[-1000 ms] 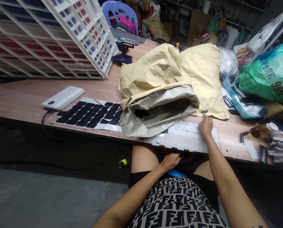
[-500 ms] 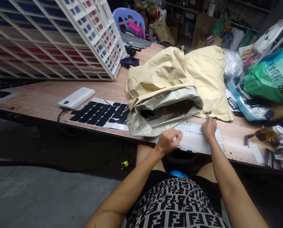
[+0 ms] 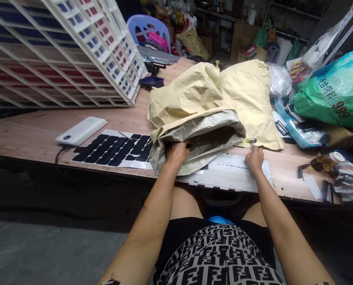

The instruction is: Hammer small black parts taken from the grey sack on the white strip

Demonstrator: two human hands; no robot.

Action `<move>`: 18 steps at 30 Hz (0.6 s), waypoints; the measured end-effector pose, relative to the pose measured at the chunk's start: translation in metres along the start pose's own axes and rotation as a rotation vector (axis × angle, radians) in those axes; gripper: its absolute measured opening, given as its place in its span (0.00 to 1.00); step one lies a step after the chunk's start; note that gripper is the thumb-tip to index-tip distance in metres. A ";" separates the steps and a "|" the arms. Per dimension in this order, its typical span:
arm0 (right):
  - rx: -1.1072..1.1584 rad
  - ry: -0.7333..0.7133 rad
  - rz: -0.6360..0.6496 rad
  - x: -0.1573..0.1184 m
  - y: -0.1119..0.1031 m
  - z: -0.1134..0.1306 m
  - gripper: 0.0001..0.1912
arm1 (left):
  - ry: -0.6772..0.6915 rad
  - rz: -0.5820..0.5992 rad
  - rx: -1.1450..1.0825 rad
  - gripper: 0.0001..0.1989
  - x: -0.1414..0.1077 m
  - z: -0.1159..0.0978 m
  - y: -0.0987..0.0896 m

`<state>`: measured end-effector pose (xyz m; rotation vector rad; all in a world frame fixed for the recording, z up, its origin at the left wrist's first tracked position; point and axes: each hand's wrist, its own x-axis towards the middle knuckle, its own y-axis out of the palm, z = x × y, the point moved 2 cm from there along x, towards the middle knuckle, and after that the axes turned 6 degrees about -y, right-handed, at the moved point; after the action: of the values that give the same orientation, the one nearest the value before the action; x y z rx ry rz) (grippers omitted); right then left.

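My left hand (image 3: pixel 178 152) reaches into the open mouth of a yellow woven sack with a grey lining (image 3: pixel 206 158); its fingertips are hidden inside, near something dark. My right hand (image 3: pixel 255 159) is closed around the handle of a small hammer (image 3: pixel 251 141), its yellowish head up beside a second yellow sack (image 3: pixel 250 95). Under that hand lies a pale grey sheet (image 3: pixel 226 174) along the table's front edge. Left of the open sack, rows of black rounded pieces (image 3: pixel 100 149) lie on a white sheet.
A white power bank (image 3: pixel 81 130) with a cable lies on the table at left, below a large white plastic crate (image 3: pixel 105 51). At right are a green bag (image 3: pixel 333 91), a blue basket (image 3: pixel 301 136), a brown bottle (image 3: pixel 327 163) and striped cloth (image 3: pixel 351 182).
My left hand has moved left from in front of the sack into its mouth. My right hand still grips the hammer. The whole view has shifted slightly.
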<state>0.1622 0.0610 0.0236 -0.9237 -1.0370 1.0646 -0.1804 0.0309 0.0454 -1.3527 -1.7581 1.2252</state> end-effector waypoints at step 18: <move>0.035 0.028 0.020 -0.002 -0.005 0.002 0.25 | 0.709 0.208 -0.423 0.20 -0.059 -0.082 0.086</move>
<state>0.1613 0.0585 0.0281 -0.9202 -0.9844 1.0804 -0.0571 0.0047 0.0039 -1.9458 -1.4083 0.3617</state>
